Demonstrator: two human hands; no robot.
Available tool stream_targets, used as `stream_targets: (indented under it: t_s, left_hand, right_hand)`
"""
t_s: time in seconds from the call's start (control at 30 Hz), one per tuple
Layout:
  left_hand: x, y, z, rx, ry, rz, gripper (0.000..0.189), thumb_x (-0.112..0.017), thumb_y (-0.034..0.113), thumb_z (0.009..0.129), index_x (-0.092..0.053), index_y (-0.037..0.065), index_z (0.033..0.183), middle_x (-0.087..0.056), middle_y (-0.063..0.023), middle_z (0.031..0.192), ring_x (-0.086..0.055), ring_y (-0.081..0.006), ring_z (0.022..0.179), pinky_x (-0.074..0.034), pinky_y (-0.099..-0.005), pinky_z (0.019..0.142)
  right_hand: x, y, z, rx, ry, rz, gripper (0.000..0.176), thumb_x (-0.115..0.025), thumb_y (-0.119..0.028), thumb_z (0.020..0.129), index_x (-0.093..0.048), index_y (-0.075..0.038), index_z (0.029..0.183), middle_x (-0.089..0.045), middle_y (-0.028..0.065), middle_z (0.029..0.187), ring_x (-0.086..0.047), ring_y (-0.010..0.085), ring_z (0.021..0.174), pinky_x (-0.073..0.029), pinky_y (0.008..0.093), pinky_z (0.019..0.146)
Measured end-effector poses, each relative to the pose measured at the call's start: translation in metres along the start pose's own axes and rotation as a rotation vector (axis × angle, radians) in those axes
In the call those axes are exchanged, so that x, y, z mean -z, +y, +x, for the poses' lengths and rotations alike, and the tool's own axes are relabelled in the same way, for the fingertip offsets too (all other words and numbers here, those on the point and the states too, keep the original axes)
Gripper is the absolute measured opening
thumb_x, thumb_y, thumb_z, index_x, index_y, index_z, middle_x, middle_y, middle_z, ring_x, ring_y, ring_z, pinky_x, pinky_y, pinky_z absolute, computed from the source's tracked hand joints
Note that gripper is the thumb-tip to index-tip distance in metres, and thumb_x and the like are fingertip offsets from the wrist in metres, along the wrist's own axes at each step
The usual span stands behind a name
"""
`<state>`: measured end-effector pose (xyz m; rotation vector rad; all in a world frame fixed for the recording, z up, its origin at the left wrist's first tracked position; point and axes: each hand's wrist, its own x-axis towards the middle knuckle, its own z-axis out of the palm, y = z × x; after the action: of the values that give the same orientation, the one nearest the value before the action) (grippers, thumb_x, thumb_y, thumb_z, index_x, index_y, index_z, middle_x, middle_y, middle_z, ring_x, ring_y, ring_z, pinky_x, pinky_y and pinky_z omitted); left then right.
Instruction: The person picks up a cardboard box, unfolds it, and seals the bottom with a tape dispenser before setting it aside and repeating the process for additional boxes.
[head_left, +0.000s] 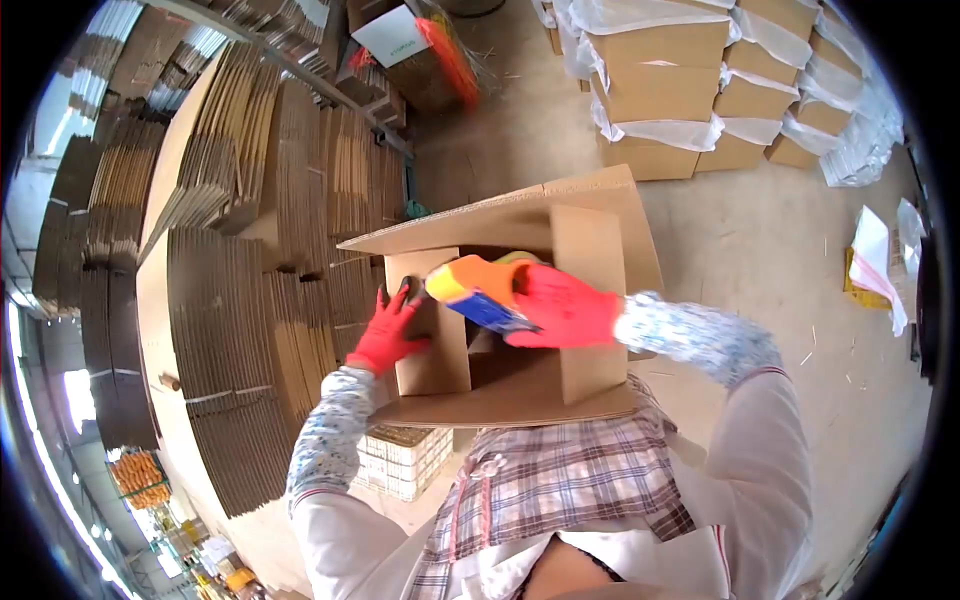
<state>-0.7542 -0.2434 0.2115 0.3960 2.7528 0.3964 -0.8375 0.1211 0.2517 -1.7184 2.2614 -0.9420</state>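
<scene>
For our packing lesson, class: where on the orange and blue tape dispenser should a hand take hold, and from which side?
Probably best to grip its rear end, coming from the right, as the right hand does. The tape dispenser lies across the open carton with its orange front pointing left over the flaps, so the rear end is the part free to wrap.

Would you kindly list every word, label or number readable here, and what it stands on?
No text is readable.
On the white sheet: green print, too blurred to read.
On the orange and blue tool in the right hand: nothing legible.
On the cardboard box: no print shows.
</scene>
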Motion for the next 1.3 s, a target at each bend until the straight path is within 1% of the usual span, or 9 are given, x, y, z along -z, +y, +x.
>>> stream_targets:
  t_s: [0.17,0.33,0.47,0.6,0.73,0.83,1.1,1.17,1.3]
  left_hand:
    - [0.028,0.078,-0.108,0.33,-0.033,-0.063,0.055,-0.057,0.041,0.087,-0.047,0.019,0.136,-0.041,-0.0138,0.143,-0.028,-0.04,0.136,-0.018,-0.059,0.109]
    - [-0.015,0.095,-0.092,0.396,0.432,0.144,0.056,-0.053,0.043,0.088,-0.049,0.012,0.134,-0.043,-0.0143,0.141,-0.032,-0.0408,0.133,-0.013,-0.0593,0.109]
    - [-0.079,0.026,0.004,0.45,0.709,0.175,0.068,-0.055,0.042,0.089,-0.036,0.0,0.139,-0.041,-0.0252,0.138,-0.034,-0.0389,0.131,-0.025,-0.0555,0.106]
    - [-0.052,0.023,-0.002,0.451,1.108,-1.712,0.049,-0.034,0.034,0.102,-0.042,0.0,0.137,-0.048,-0.014,0.137,-0.045,-0.0224,0.126,-0.031,-0.0346,0.108]
    - [-0.067,0.006,-0.003,0.377,1.11,-1.54,0.051,-0.032,0.037,0.102,-0.047,-0.001,0.134,-0.049,-0.0146,0.136,-0.045,-0.0217,0.126,-0.032,-0.033,0.108]
    - [-0.05,0.017,-0.007,0.683,0.771,-0.933,0.049,-0.045,0.035,0.098,-0.052,-0.005,0.126,-0.055,-0.0193,0.129,-0.051,-0.0256,0.121,-0.036,-0.0313,0.102]
    - [-0.113,-0.026,-0.002,0.994,0.612,-0.766,0.047,-0.048,0.038,0.097,-0.054,0.0,0.125,-0.06,-0.0179,0.12,-0.055,-0.0259,0.115,-0.041,-0.0325,0.097]
    - [-0.14,-0.041,-0.017,0.655,0.763,-0.498,0.049,-0.047,0.039,0.098,-0.052,0.0,0.127,-0.059,-0.0163,0.121,-0.053,-0.0245,0.116,-0.039,-0.0332,0.1]
    - [-0.011,0.006,-0.048,0.641,0.807,-1.045,0.048,-0.04,0.026,0.099,-0.037,0.0,0.14,-0.04,-0.0173,0.142,-0.036,-0.0261,0.133,-0.023,-0.0345,0.111]
  right_hand:
    - [-0.128,0.069,-0.033,0.156,-0.201,-0.397,0.038,-0.054,-0.042,0.088,-0.05,-0.004,0.083,-0.053,0.0104,0.074,-0.047,0.0265,0.077,-0.037,0.034,0.078]
    - [-0.009,-0.012,0.028,0.197,0.072,-0.078,0.041,-0.063,-0.04,0.083,-0.054,-0.001,0.09,-0.055,0.0165,0.085,-0.052,0.0315,0.083,-0.041,0.0402,0.079]
    - [0.087,0.026,0.06,-0.278,0.321,-0.169,0.05,-0.064,-0.034,0.083,-0.053,0.002,0.115,-0.054,0.0207,0.113,-0.052,0.036,0.105,-0.041,0.0415,0.091]
    - [0.063,0.025,-0.001,-0.564,0.443,-0.108,0.063,-0.067,-0.025,0.081,-0.04,0.001,0.132,-0.048,0.0207,0.128,-0.048,0.0368,0.114,-0.041,0.0404,0.093]
    - [-0.02,0.009,-0.044,-0.5,0.441,-0.185,0.052,-0.07,-0.02,0.077,-0.051,-0.001,0.121,-0.054,0.0199,0.117,-0.05,0.0407,0.107,-0.042,0.0433,0.09]
    - [-0.003,0.002,-0.024,-0.687,0.202,-0.082,0.06,-0.072,-0.021,0.075,-0.047,-0.003,0.127,-0.053,0.0194,0.12,-0.049,0.04,0.109,-0.04,0.0421,0.094]
    - [-0.075,-0.002,0.088,0.355,0.075,-0.086,0.043,-0.068,-0.031,0.074,-0.056,-0.004,0.105,-0.059,0.0119,0.098,-0.057,0.0282,0.093,-0.043,0.0382,0.088]
    - [-0.079,0.003,0.09,0.388,0.008,-0.018,0.043,-0.066,-0.03,0.073,-0.057,-0.005,0.106,-0.06,0.0126,0.105,-0.057,0.0274,0.1,-0.043,0.0382,0.093]
    - [-0.089,0.022,0.062,0.395,-0.076,-0.089,0.039,-0.062,-0.022,0.071,-0.059,-0.007,0.107,-0.061,0.0127,0.114,-0.058,0.0273,0.106,-0.042,0.0398,0.097]
